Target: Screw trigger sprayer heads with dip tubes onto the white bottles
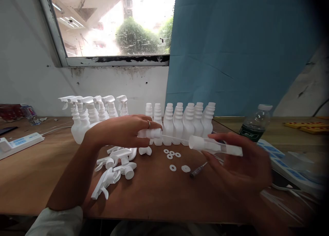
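My left hand (123, 129) is closed around a white plastic bottle (155, 133) held on its side, its ribbed neck pointing right and most of its body hidden behind the hand. My right hand (239, 164), blurred, grips a white trigger spray head (205, 145) with its cap facing left. A thin tube (176, 138) runs from that cap to the bottle's mouth; whether its end is inside I cannot tell. Below my left hand lie several loose spray heads (109, 177). White ring washers (173, 167) and a small screwdriver (197, 170) rest on the table between the hands.
Bottles without heads (190, 121) stand in a row at the back, left of a plastic drink bottle (255, 122). Bottles with spray heads (87, 114) stand back left. Power strips lie left (23, 143) and right (285, 164). A wooden table (154, 198) carries everything.
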